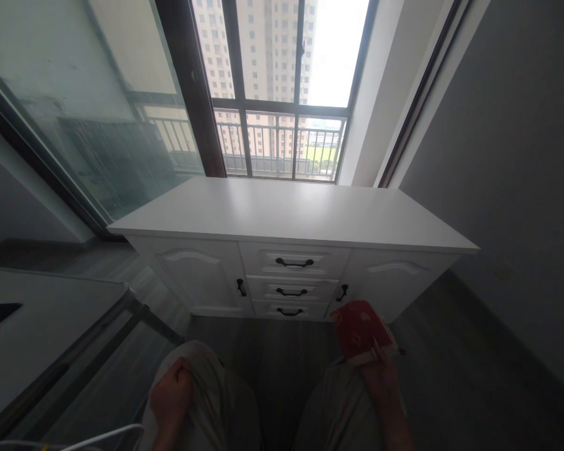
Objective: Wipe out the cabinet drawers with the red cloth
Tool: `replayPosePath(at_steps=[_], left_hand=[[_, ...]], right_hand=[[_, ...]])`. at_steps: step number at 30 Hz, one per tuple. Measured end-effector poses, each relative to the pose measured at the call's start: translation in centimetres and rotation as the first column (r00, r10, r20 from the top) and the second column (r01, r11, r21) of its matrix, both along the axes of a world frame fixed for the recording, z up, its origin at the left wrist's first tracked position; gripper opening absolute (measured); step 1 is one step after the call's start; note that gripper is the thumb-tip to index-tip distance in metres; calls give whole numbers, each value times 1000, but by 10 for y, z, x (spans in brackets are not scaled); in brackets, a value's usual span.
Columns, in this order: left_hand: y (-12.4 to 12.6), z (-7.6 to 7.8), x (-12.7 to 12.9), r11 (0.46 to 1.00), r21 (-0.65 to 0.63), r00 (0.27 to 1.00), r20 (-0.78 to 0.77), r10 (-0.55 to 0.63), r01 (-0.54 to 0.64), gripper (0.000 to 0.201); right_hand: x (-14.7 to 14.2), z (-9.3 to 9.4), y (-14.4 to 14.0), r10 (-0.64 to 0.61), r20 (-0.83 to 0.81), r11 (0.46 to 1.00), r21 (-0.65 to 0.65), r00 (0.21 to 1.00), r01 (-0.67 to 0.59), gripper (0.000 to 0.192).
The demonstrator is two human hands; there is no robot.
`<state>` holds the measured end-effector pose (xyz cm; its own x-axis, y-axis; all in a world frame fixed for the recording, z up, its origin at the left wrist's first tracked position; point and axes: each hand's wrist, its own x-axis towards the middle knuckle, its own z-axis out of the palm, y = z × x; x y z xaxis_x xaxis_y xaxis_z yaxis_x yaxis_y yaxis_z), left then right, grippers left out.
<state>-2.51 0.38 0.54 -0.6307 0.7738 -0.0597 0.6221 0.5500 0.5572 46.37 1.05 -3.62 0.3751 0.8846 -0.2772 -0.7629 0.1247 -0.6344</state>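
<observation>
My right hand (380, 373) grips a red cloth (357, 329) with pale markings and a pale lower edge, just above my right knee. The cloth hangs in front of the lower right part of a white cabinet (267, 216), and I cannot tell whether it is a folded towel or a small pouch. On my left knee (207, 376) rests my left hand (173, 391), its fingers curled into a fist with nothing showing in them.
Dark handles (294, 262) stick out from the cabinet's drawers and doors. A pale table (51, 326) with a metal frame stands at the left, and a white cable (103, 432) runs near my left arm. Behind the cabinet is a dark-framed glass door (183, 81).
</observation>
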Motion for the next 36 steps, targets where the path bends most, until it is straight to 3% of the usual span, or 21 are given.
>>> replayPosePath(at_steps=[6, 9, 12, 13, 15, 18, 20, 22, 25, 28, 33, 36], left_hand=[[9, 4, 1, 999, -11, 998, -33, 47, -48, 32], [29, 25, 22, 999, 12, 999, -37, 32, -32, 32], [60, 57, 64, 967, 220, 992, -33, -120, 124, 27], [73, 69, 81, 925, 321, 979, -45, -198, 202, 28], [98, 93, 115, 782, 520, 935, -107, -339, 344, 29], [129, 124, 158, 585, 636, 846, -225, -484, 504, 31], [140, 137, 176, 515, 659, 810, -264, -524, 548, 32], [141, 141, 185, 492, 680, 807, -263, -529, 544, 32], [130, 131, 181, 528, 702, 846, -207, -491, 478, 32], [114, 108, 157, 615, 676, 893, -147, -426, 405, 34], [90, 66, 83, 803, 526, 960, -170, -223, 280, 39], [74, 42, 27, 895, 432, 977, -212, -19, 111, 43]], right_hand=[[-1, 6, 0, 10, -37, 1000, -24, 999, -11, 48], [-3, 13, 1, -2, -49, 1000, -25, 999, 1, 41], [-4, 15, 1, 12, -33, 1000, -19, 999, -12, 34], [-4, 15, 1, 17, -15, 1000, -11, 1000, -17, 33], [-3, 13, 2, 16, 29, 1000, 5, 999, -16, 31], [-1, 9, 1, 16, 52, 1000, 12, 999, -17, 31], [0, 8, 1, 9, 32, 1000, 12, 999, -9, 34], [0, 6, 0, -4, 13, 1000, 12, 1000, 4, 36], [1, 5, -1, 1, -3, 1000, 28, 1000, -1, 33], [3, 3, -1, 11, 22, 999, 38, 1000, -12, 28], [2, 3, 1, -14, -29, 1000, 8, 999, 14, 32], [0, 2, 1, -15, -39, 1000, 21, 999, 16, 31]])
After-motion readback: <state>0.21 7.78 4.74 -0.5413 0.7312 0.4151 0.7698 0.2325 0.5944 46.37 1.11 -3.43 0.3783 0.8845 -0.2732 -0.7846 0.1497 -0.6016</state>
